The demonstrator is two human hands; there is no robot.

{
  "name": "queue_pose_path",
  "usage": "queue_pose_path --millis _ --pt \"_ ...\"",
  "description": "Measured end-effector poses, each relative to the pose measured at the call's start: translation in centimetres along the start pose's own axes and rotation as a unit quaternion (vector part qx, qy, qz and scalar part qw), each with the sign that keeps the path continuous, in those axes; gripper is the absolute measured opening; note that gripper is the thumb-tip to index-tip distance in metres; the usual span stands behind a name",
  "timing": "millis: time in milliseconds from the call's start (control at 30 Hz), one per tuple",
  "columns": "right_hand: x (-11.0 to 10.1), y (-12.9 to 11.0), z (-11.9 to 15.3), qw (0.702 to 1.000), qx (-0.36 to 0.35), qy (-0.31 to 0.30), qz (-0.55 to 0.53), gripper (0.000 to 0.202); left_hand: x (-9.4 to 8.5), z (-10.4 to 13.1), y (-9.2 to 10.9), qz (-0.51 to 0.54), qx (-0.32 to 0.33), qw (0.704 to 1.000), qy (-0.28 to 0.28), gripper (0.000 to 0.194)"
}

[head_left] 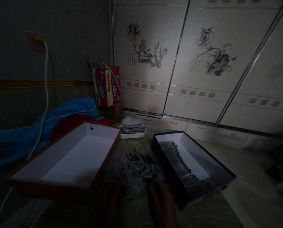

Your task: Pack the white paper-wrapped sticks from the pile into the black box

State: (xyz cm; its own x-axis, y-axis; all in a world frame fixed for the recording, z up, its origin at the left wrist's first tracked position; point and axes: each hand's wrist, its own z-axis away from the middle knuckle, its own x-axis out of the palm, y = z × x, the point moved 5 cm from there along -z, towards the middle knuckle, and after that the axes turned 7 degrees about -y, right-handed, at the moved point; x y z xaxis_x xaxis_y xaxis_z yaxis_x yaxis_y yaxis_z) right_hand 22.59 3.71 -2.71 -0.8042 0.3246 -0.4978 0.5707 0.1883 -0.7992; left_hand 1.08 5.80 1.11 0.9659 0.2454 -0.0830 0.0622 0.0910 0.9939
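Note:
A loose heap of thin, stick-like pieces point(136, 164), some clear and some dark, lies between two boxes; they look like pen parts, but the dimness hides their exact kind. My left hand point(110, 201) is at the near left edge of the heap, its fingers mostly lost in shadow. At the near right edge, my right hand point(161, 201) has its fingers bent inward at the pieces; whatever is between them cannot be made out. Right of the heap, a black-sided box point(193, 158) with a white inside holds a row of similar slim pieces along its left wall.
A red-sided box point(77, 158) with a white inside stands on the left. Behind the heap is a white tray point(133, 135) with bagged pieces. Blue cloth point(67, 110), a white cable point(46, 82) and a red carton point(106, 85) are farther back, before sliding cabinet doors point(151, 41).

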Motion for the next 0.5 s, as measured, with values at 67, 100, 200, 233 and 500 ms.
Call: queue_pose_path --millis 67,100,200,233,500 --pt "0.0 -0.2 -0.2 1.000 -0.001 0.003 -0.022 0.030 0.0 -0.2 -0.6 0.009 -0.016 1.000 -0.003 0.036" --pt "0.0 -0.2 -0.2 1.000 0.001 0.006 -0.024 0.030 0.0 -0.3 -0.9 0.006 -0.012 1.000 0.005 0.039" --pt "-0.4 -0.2 -0.1 1.000 -0.008 0.011 -0.023 0.030 0.0 -0.6 -1.8 0.000 -0.001 1.000 0.007 0.043" --pt "-0.3 -0.1 0.1 1.000 -0.017 -0.001 -0.026 0.031 0.0 -0.7 -2.1 0.001 -0.001 1.000 0.002 0.042" --pt "1.6 -0.3 3.0 0.999 -0.035 0.038 0.004 0.040 0.1 -0.7 -3.6 -0.078 0.048 0.996 0.000 0.032"
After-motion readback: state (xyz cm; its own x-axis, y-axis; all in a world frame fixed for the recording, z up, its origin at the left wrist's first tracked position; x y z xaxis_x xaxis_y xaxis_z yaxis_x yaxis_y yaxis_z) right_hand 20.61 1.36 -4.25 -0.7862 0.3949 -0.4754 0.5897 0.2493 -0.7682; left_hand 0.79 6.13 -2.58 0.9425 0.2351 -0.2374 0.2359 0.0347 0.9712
